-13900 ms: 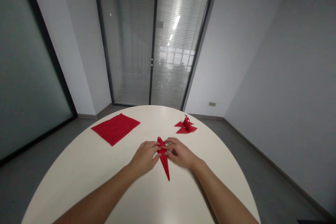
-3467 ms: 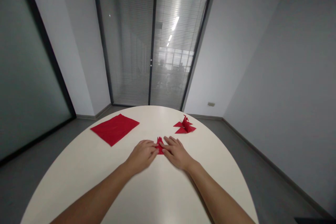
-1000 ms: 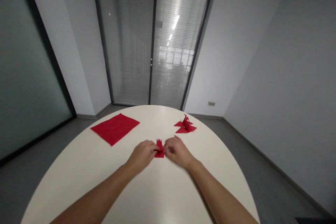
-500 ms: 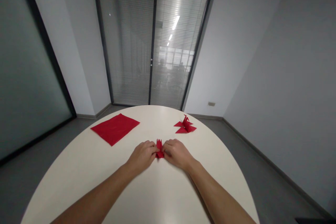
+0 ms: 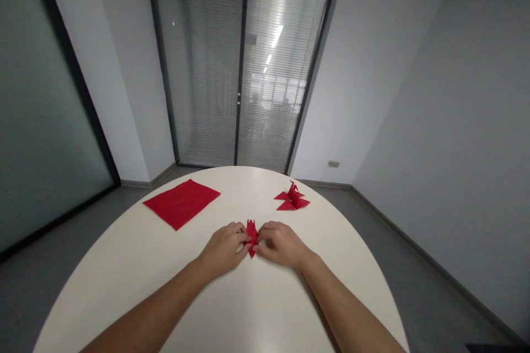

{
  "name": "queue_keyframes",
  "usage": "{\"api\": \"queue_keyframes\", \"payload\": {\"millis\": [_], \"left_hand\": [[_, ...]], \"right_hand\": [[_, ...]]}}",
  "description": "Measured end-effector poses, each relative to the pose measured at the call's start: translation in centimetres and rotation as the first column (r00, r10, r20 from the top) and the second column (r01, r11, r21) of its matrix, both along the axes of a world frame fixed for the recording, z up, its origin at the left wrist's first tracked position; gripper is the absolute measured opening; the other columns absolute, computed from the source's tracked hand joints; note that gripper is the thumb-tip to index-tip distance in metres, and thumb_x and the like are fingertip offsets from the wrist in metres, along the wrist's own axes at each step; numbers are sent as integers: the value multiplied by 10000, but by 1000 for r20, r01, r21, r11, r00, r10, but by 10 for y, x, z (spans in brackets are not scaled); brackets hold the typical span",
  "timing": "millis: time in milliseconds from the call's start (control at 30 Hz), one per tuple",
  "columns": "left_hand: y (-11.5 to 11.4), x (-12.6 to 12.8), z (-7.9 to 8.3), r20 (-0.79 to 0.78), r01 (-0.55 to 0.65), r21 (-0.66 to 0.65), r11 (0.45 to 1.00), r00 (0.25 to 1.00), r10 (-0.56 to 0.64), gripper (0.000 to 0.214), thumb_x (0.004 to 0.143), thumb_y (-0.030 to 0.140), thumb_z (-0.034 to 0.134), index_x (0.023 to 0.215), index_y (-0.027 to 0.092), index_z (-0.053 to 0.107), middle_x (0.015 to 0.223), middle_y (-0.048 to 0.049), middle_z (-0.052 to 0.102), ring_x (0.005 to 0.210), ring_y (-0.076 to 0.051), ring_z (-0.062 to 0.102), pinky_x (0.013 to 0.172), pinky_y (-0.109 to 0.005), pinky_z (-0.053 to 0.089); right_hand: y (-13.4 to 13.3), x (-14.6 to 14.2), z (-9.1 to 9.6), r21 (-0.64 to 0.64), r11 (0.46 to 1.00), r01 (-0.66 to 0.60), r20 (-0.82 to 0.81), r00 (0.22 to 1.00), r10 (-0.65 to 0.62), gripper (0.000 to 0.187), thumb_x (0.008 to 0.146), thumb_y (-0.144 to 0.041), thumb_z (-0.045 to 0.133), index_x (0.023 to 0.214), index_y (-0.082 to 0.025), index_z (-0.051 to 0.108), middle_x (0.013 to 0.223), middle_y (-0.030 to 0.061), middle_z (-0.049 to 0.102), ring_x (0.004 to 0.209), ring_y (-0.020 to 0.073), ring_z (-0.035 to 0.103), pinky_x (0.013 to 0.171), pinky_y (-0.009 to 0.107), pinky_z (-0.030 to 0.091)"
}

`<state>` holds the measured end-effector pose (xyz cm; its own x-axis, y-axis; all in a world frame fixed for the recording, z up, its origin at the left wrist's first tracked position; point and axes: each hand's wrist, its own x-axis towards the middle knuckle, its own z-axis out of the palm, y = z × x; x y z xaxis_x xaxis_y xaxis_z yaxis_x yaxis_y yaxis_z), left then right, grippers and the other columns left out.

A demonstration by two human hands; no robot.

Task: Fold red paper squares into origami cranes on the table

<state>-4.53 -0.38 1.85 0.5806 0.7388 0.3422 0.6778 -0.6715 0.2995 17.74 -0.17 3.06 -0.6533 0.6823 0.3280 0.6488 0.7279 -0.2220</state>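
Note:
A small piece of folded red paper (image 5: 252, 230) lies on the table between my two hands, with several narrow points at its far end and one tip toward me. My left hand (image 5: 226, 244) grips its left side, fingers curled and thumb close to the near part. From the other side my right hand (image 5: 279, 242) pinches the right edge, its thumb near the lower tip. The fingertips partly hide the folds in the middle.
A flat red paper sheet (image 5: 181, 204) lies at the far left of the round white table (image 5: 232, 309). Toward the far right sits a folded red paper crane (image 5: 293, 199), close to the table's edge. Glass doors with blinds (image 5: 240, 66) stand beyond.
The near end of the folded paper has gone from a wide, blunt edge to a narrow tip pointing toward me. Both thumbs have shifted slightly; the sheet and crane have stayed put.

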Motion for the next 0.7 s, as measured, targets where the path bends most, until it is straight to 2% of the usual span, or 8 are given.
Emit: {"api": "queue_keyframes", "payload": {"millis": [133, 233, 500, 700], "left_hand": [[1, -2, -1, -11, 4, -15, 1000, 1000, -4, 191, 916, 227, 608, 1036, 268, 751, 1020, -22, 691, 979, -219, 612, 858, -343, 495], [2, -4, 1, -30, 27, -17, 999, 999, -27, 238, 914, 204, 583, 1074, 271, 746, 1026, -25, 694, 989, -221, 610, 867, -345, 494], [1, -10, 11, -140, 80, -16, 997, 987, -81, 223, 880, 167, 569, 1007, 246, 734, 973, -30, 692, 952, -222, 615, 833, -339, 494], [2, -10, 10, -177, 82, 7, 997, 981, -80, 218, 902, 171, 548, 1022, 238, 718, 992, -41, 688, 954, -222, 613, 828, -336, 491]], "right_hand": [[-2, -1, 0, -24, 1000, 12, -15, 1000, -13, 223, 864, -367, 735, 1044, -236, 742, 983, 43, 736, 937, 213, 667, 859, 306, 492], [-2, -1, 0, -30, 1000, 5, -11, 1000, -6, 223, 864, -355, 729, 1055, -241, 752, 984, 46, 729, 946, 214, 663, 864, 303, 491], [0, 4, -1, -31, 997, -66, 19, 998, 67, 162, 833, -260, 716, 979, -233, 782, 968, 41, 730, 902, 203, 656, 839, 294, 483], [1, 4, 1, -10, 998, -69, 19, 997, 69, 260, 854, -218, 667, 1094, -233, 767, 1032, 57, 743, 963, 216, 658, 881, 305, 484]]}}
